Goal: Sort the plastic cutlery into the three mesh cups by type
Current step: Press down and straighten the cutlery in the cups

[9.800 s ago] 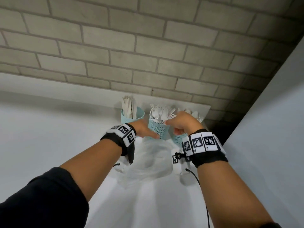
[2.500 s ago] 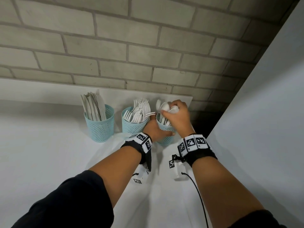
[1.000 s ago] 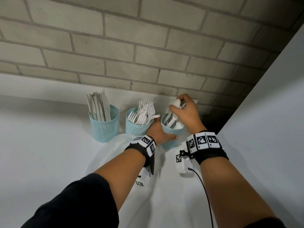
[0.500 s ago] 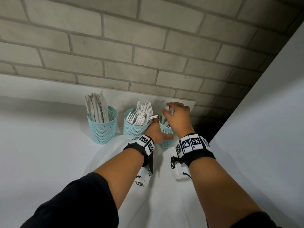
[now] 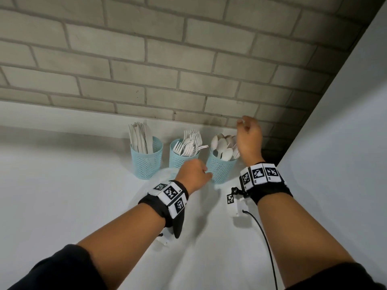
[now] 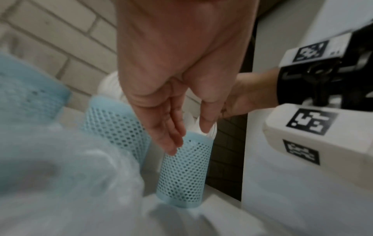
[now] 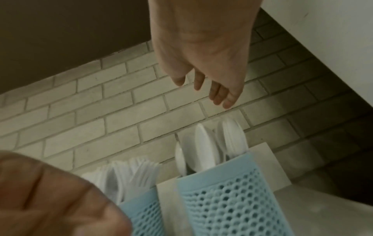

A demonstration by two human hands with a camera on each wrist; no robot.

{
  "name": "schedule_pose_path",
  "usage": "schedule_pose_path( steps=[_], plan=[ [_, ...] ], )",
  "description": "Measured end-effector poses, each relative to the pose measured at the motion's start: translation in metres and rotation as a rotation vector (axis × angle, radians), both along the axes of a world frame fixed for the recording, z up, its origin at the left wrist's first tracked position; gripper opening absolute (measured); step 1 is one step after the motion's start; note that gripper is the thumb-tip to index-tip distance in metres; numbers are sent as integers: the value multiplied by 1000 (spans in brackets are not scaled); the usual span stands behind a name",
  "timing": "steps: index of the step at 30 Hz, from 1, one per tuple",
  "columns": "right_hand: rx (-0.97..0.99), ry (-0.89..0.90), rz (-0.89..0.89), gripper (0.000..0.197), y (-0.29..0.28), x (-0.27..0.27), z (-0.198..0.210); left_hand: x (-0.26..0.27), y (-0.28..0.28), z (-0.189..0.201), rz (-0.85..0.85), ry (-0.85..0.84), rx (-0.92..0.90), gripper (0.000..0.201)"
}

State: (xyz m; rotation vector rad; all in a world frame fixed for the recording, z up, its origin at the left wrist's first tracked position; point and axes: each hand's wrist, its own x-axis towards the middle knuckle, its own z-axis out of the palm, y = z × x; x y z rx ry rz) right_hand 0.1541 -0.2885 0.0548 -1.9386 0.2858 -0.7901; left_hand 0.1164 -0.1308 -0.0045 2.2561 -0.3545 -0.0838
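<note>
Three light-blue mesh cups stand in a row by the brick wall. The left cup (image 5: pixel 146 162) holds knives, the middle cup (image 5: pixel 182 158) forks (image 7: pixel 139 172), and the right cup (image 5: pixel 221 170) spoons (image 5: pixel 223 146). My right hand (image 5: pixel 249 137) hovers above the spoons (image 7: pixel 207 148), fingers relaxed and empty (image 7: pixel 201 92). My left hand (image 5: pixel 194 176) sits at the left side of the spoon cup (image 6: pixel 185 172), with straight fingers and thumb at its rim (image 6: pixel 188 138), not clasping it.
A crumpled clear plastic bag (image 6: pixel 60 175) lies under my left wrist in front of the cups. A white panel (image 5: pixel 345 143) rises on the right, with a dark gap (image 5: pixel 270 155) behind the spoon cup. The white table (image 5: pixel 62 195) stretches left.
My right hand has let go of the spoons and risen clear of the cup, empty. My left hand has loosened its hold on the spoon cup.
</note>
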Motion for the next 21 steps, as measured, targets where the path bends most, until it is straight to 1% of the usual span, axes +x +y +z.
schedule_pose_path(
  steps=[2,3,4,5,6,7,8,9,10,11,12,13,15,17,18,21],
  plan=[
    [17,-152,-2,21,16,-17,1,-10,16,6,75,-60,16,20],
    [26,-202,42,16,26,-26,1,-15,24,7,123,-89,23,19],
    [26,-221,109,15,36,-34,-1,-20,31,9,170,-114,24,21],
    [22,-201,186,19,45,-41,-4,-25,38,9,216,-139,30,27],
    [26,-137,270,25,54,-47,-7,-31,44,10,274,-165,35,33],
    [32,-26,360,32,62,-51,-11,-37,49,10,346,-175,26,39],
    [17,124,444,40,70,-55,-13,-45,54,12,428,-176,-1,43],
    [-40,303,510,50,76,-59,-13,-51,60,11,505,-167,-37,47],
    [-126,473,558,58,82,-64,-14,-56,67,10,570,-140,-69,51],
    [-219,593,591,63,86,-68,-15,-60,73,9,625,-89,-92,54],
    [-290,647,617,63,90,-73,-17,-61,80,5,668,-21,-107,58],
    [-331,638,633,61,93,-75,-20,-63,88,2,696,52,-121,62],
    [-343,566,664,55,101,-79,-29,-65,101,-5,716,183,-156,70],
    [-434,522,677,55,110,-76,-39,-70,110,-10,713,278,-163,77],
    [-503,544,690,55,114,-74,-44,-72,112,-12,708,327,-158,80],
    [-680,712,719,55,121,-76,-51,-75,115,-19,660,466,-198,89]
  ],
)
